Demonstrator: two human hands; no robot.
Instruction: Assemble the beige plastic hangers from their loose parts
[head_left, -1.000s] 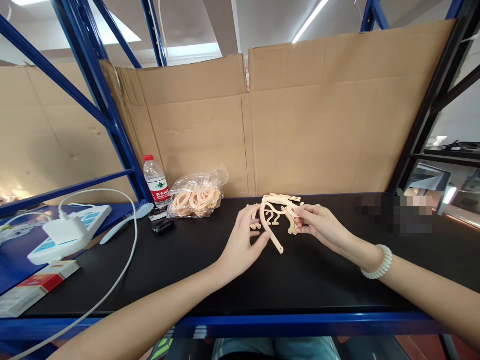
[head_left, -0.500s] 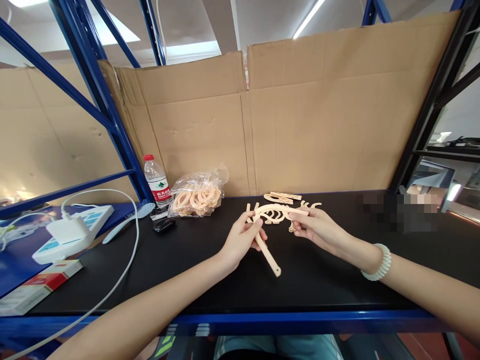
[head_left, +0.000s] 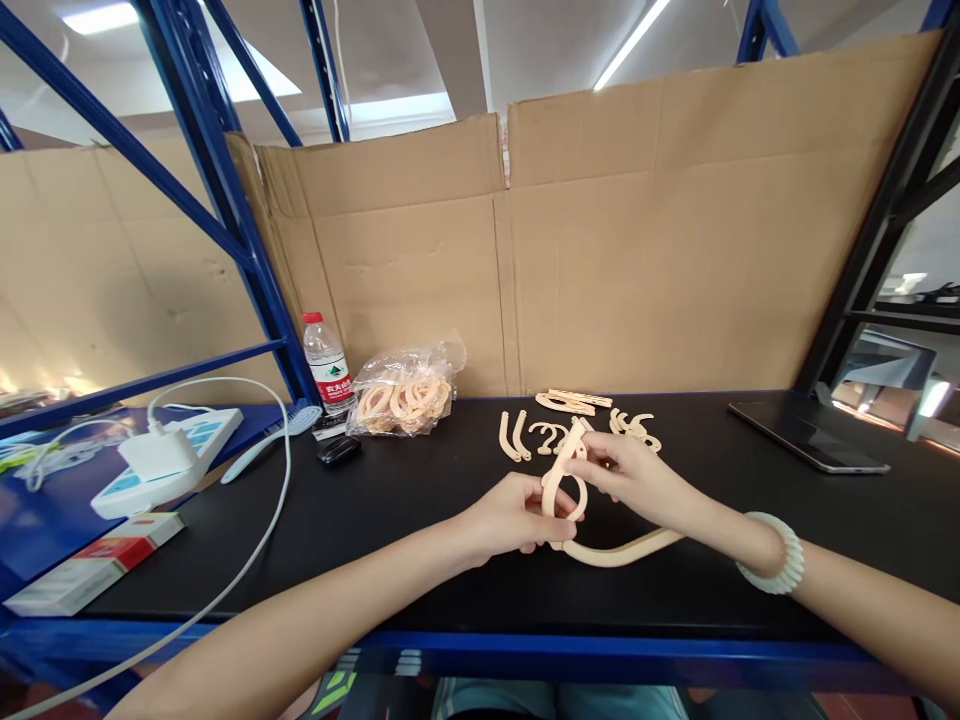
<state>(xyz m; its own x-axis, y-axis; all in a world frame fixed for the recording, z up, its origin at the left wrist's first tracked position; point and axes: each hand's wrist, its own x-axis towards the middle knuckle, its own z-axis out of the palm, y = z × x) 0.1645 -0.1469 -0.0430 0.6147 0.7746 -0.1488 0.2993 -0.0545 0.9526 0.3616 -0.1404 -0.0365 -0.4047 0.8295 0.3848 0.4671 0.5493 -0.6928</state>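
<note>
Both my hands hold a joined piece of pale curved wooden parts (head_left: 551, 490) above the black tabletop. My left hand (head_left: 514, 515) grips its lower end, thumb in front and fingers behind. With its fingertips, my right hand (head_left: 626, 465) pinches the upper end. A long curved wooden strip (head_left: 615, 556) runs from the lower end to the right and passes behind my right forearm. Just beyond, two slim curved wooden strips (head_left: 514, 436), some hook-shaped wooden pieces (head_left: 546, 432) and a small group of curled wooden pieces (head_left: 637, 428) lie on the table.
A stack of flat wooden strips (head_left: 574, 402) lies at the back by the cardboard wall (head_left: 645, 250). Left stand a water bottle (head_left: 328, 370) and a clear bag of wooden pieces (head_left: 405, 400). A white cable (head_left: 281, 490) loops over the left side; a tablet (head_left: 806, 437) lies right.
The held wooden piece has been turned, and its long strip now points right instead of towards me. My hands have come closer together, with the right one above the left.
</note>
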